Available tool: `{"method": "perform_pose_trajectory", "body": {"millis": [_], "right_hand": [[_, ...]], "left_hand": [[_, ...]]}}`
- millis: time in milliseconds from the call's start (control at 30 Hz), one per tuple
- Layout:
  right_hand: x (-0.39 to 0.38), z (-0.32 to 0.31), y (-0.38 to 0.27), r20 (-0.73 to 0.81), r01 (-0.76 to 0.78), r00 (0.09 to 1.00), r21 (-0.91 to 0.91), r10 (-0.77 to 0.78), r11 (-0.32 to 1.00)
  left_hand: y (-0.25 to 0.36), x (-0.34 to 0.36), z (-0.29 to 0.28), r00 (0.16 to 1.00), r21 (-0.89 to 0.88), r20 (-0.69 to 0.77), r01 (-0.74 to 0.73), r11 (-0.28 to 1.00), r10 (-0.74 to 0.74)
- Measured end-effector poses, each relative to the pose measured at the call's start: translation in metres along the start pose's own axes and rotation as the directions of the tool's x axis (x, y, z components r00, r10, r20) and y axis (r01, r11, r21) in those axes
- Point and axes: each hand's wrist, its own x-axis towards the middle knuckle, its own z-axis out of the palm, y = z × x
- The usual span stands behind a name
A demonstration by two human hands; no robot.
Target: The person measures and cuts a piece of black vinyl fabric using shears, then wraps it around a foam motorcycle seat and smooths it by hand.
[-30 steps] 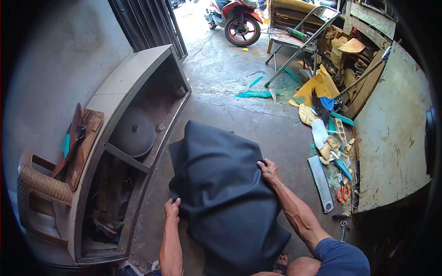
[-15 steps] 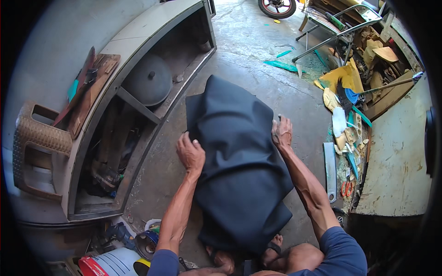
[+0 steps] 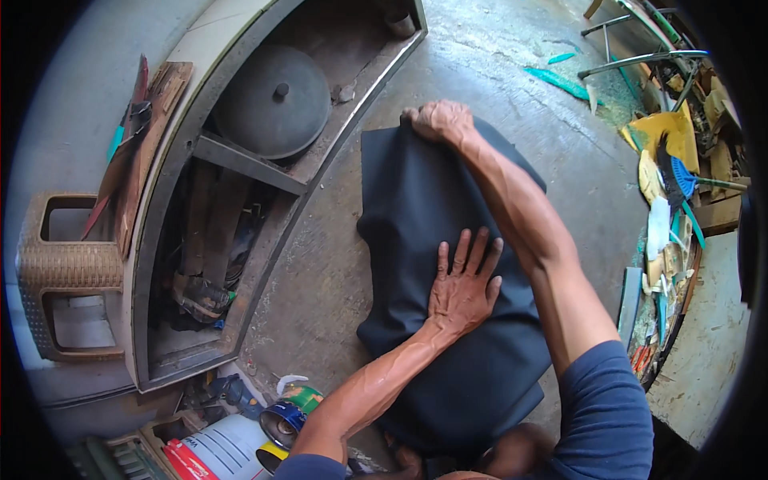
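Head view. A smooth, matte black, leather-like sheet (image 3: 408, 240) lies rumpled above the grey concrete floor (image 3: 312, 308), straight in front of the person; its near end reaches the feet. Cannot tell whether anything sits beneath it.

Left hand (image 3: 464, 290): palm down on the middle of the sheet, fingers spread, thumb apart, pinching nothing. Right hand (image 3: 442, 122): at the far edge, left of its middle, fingers curled and pressed together, apparently pinching that edge; fingertips mostly hidden. Creases run from this grip toward the near end.

Left of the sheet, well apart from both hands: a low, pale-topped cabinet with dark frame (image 3: 250, 164), a round, dark grey lid with a knob (image 3: 276, 104) inside it. Upper right: thin turquoise scrap strips (image 3: 560, 82) on the floor.

Step in hand, as judged: steadying and adjusting the sheet. Next move calls for firm palm pressure while the far edge is guided, without deepening the creases.
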Motion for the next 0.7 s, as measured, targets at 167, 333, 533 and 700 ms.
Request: {"method": "perform_pose_trajectory", "body": {"millis": [167, 333, 533, 700], "right_hand": [[-0.040, 0.015, 0.050, 0.317, -0.021, 0.948, -0.063, 0.040, 0.998], [-0.051, 0.028, 0.050, 0.220, 0.045, 0.975, -0.049, -0.033, 0.998], [-0.009, 0.041, 0.034, -0.177, 0.055, 0.979, -0.267, -0.105, 0.962], [-0.126, 0.045, 0.011, -0.147, 0.241, 0.959, -0.039, -0.244, 0.970]], "left_hand": [[-0.012, -0.007, 0.008, 0.999, 0.009, -0.032, 0.016, 1.000, -0.016], [-0.015, -0.010, 0.005, 0.999, 0.055, -0.036, 0.027, 0.998, -0.025], [-0.005, 0.003, 0.005, 0.997, 0.045, -0.077, -0.007, 0.999, 0.010], [-0.035, -0.020, -0.005, 0.995, 0.053, -0.086, 0.045, 0.998, -0.040]]}}
